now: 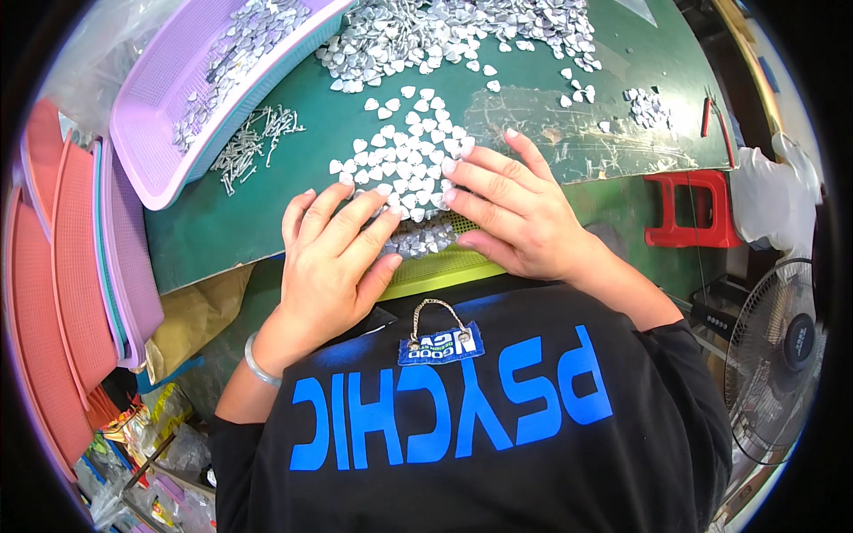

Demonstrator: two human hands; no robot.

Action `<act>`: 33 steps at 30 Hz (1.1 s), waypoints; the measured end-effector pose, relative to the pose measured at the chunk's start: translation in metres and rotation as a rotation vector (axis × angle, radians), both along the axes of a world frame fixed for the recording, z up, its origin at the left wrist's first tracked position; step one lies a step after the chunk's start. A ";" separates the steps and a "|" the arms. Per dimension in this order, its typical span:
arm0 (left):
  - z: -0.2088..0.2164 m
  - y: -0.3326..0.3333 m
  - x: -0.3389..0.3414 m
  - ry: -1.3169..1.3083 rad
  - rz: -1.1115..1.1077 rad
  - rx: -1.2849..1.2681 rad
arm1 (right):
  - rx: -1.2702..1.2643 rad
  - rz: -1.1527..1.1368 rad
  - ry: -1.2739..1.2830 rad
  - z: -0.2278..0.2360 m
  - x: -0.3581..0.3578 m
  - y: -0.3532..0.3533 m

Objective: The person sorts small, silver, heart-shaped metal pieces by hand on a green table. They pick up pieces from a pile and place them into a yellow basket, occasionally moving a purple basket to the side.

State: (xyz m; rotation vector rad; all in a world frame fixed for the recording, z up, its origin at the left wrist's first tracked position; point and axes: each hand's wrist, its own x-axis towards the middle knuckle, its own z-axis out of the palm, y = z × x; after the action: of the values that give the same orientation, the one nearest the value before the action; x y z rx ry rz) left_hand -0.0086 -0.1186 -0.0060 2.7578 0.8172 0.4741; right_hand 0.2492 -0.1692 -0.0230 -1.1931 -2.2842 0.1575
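Note:
Small silver heart-shaped pieces (pixel 404 155) lie in a loose patch at the near edge of the green table (pixel 515 124). My left hand (pixel 333 249) rests at the patch's left near side, its fingers apart and their tips touching the outer hearts. On the right side my right hand (pixel 520 209) lies with spread fingers, fingertips against the hearts there. Neither hand grips anything. Just below the table edge, between my hands, a yellow-green basket (pixel 435 271) shows in part, with more grey metal pieces (pixel 422 238) in it. My body and hands hide the rest of the basket.
A large heap of hearts (pixel 462 31) covers the far side. A purple basket (pixel 147 133) with metal pieces stands far left, beside a pile of thin metal pins (pixel 253 147). Stacked baskets (pixel 80 275) stand left; a red stool (pixel 689 209) and fan (pixel 773 355) stand right.

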 end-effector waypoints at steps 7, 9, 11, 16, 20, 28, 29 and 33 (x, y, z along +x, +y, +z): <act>0.003 0.005 0.016 -0.006 0.008 -0.053 | -0.014 0.065 0.009 -0.005 0.000 0.003; 0.003 0.007 0.018 0.027 -0.014 -0.067 | -0.044 -0.002 -0.018 0.001 -0.001 0.005; 0.003 0.007 0.016 0.036 -0.061 -0.092 | -0.071 -0.022 -0.039 0.003 0.000 0.006; 0.000 0.012 0.010 -0.080 -0.088 -0.121 | -0.064 0.027 -0.044 0.004 0.002 0.007; 0.002 0.017 0.013 0.026 0.035 -0.065 | -0.091 -0.021 -0.107 0.007 -0.002 0.012; 0.001 0.018 0.012 -0.086 -0.015 -0.111 | -0.082 -0.052 -0.135 0.011 0.000 0.024; 0.002 0.020 0.015 -0.062 0.017 -0.103 | -0.087 -0.071 -0.143 0.010 -0.001 0.025; 0.002 0.023 0.018 0.002 0.028 -0.131 | -0.142 0.052 -0.137 0.012 0.003 0.023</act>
State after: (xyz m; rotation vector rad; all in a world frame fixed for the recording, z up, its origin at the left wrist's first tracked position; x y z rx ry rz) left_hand 0.0089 -0.0952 -0.0045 2.6307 0.8560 0.4083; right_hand 0.2523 -0.1463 -0.0109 -1.2505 -2.4597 0.2691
